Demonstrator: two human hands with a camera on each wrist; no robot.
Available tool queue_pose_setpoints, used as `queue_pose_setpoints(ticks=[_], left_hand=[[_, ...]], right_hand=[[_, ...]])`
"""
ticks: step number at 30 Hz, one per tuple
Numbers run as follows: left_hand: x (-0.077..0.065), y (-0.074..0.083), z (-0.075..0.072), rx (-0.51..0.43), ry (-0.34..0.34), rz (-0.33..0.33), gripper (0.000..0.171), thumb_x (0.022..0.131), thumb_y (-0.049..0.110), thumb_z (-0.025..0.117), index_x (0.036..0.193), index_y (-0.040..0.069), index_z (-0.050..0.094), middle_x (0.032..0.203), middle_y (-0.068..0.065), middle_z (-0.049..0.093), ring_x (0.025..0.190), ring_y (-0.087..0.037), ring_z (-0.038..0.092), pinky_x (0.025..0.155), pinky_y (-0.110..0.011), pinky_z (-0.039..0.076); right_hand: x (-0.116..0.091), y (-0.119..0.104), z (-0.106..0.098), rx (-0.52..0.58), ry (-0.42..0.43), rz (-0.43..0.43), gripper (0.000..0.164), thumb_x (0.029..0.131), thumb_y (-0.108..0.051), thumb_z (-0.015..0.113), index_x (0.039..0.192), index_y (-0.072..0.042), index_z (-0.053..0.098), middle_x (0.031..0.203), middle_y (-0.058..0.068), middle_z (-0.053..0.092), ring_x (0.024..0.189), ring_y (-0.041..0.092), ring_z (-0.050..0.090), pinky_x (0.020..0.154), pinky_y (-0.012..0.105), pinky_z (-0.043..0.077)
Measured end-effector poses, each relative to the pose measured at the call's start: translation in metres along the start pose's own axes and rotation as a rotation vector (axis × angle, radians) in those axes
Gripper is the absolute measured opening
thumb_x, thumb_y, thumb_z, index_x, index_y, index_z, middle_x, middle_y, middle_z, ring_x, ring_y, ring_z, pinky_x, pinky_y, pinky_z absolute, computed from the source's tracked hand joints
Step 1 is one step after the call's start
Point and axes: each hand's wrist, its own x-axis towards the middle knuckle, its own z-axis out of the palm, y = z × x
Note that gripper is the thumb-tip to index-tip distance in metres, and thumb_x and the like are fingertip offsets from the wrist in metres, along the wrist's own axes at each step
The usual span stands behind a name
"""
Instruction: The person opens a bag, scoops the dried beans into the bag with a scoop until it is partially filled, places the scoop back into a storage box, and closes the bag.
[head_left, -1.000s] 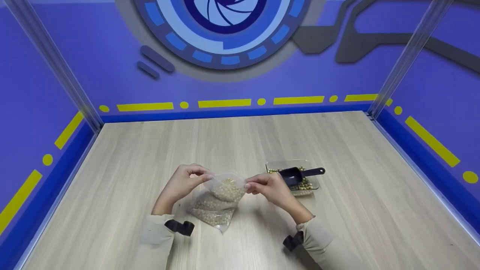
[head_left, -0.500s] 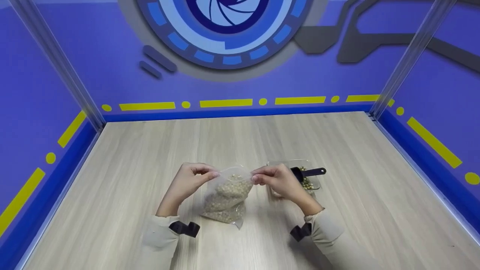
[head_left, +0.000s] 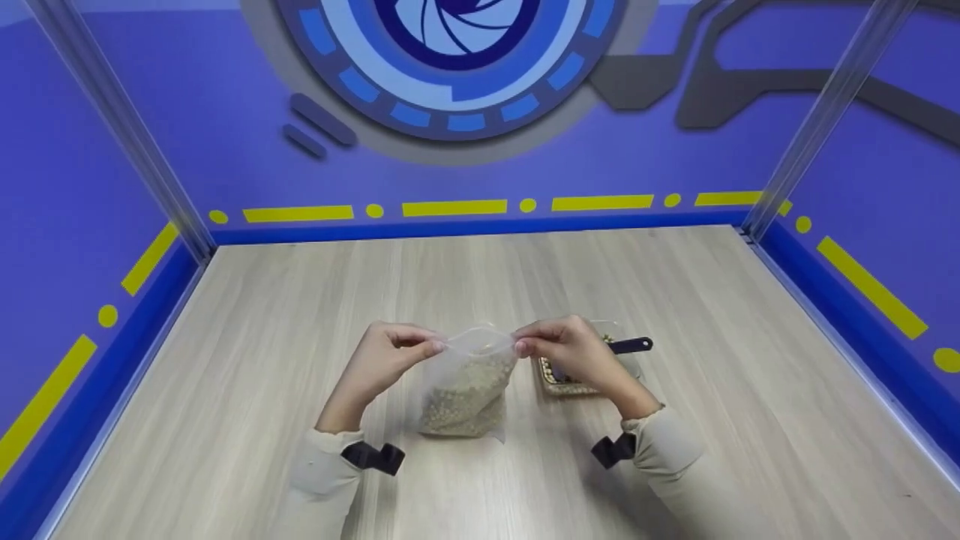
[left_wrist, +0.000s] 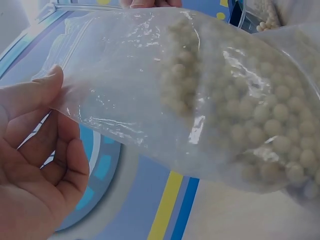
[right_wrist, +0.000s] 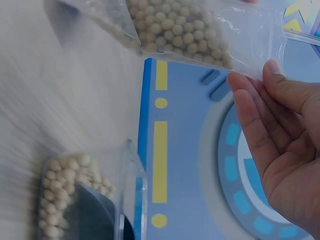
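Observation:
A translucent zip bag [head_left: 469, 394] full of pale round beans, possibly soybeans, stands roughly upright in the head view. Its mouth is spread a little apart. My left hand [head_left: 382, 360] pinches the bag's top left corner between thumb and forefinger. The opposite corner is pinched by my right hand [head_left: 577, 352]. In the left wrist view the beans [left_wrist: 272, 127] fill the lower part of the bag, and the upper part is bare plastic. Thumb and fingertips of the right hand [right_wrist: 285, 125] meet at the bag's edge in the right wrist view.
Just behind and right of the right hand sits a clear box [right_wrist: 131, 175] holding more beans [right_wrist: 62, 190]. A black scoop [head_left: 634, 345] lies in it, its handle jutting right over the rim. Printed panels [head_left: 487, 180] wall the wooden tabletop [head_left: 300, 292] at back and sides.
Both hands have shifted right and slightly away, drawing the bag up from a slumped, tilted pose to nearly upright. Its mouth shows wider. The right hand now covers more of the box.

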Motion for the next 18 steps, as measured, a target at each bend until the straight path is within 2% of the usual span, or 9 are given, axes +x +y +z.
queue_pose_setpoints(ticks=[5,10,14,18], left_hand=[[0.001,0.006,0.002,-0.01,0.015,-0.001,0.017,0.083,0.017,0.074,0.091,0.003,0.077,0.093,-0.011,0.074,0.081,-0.012,0.065,0.072,-0.023,0.051],[0.004,0.008,0.007,-0.004,0.015,0.021,0.015,0.082,0.017,0.075,0.09,0.005,0.077,0.091,-0.011,0.074,0.078,-0.01,0.062,0.069,-0.022,0.047],[0.005,0.006,0.01,-0.012,0.004,0.04,0.015,0.083,0.017,0.075,0.091,0.005,0.077,0.092,-0.011,0.074,0.078,-0.009,0.061,0.069,-0.022,0.047],[0.006,0.003,0.013,-0.048,0.002,0.023,0.016,0.083,0.016,0.074,0.093,0.005,0.077,0.095,-0.011,0.074,0.081,-0.01,0.063,0.073,-0.023,0.05]], right_hand=[[0.004,-0.006,-0.01,0.0,-0.018,-0.009,0.02,0.089,-0.006,0.065,0.102,0.007,0.071,0.093,0.02,0.073,0.084,0.023,0.071,0.074,0.025,0.057],[0.004,-0.01,-0.02,-0.058,-0.019,-0.026,0.019,0.089,-0.005,0.065,0.102,0.006,0.072,0.096,0.02,0.073,0.086,0.026,0.071,0.074,0.023,0.057],[0.003,-0.01,-0.025,-0.115,0.006,-0.078,0.018,0.088,-0.008,0.067,0.1,0.003,0.074,0.094,0.016,0.074,0.085,0.02,0.071,0.072,0.021,0.056],[0.001,-0.003,-0.026,-0.147,0.052,-0.13,0.014,0.087,-0.008,0.068,0.096,0.001,0.075,0.09,0.013,0.074,0.081,0.011,0.07,0.07,0.019,0.055]])
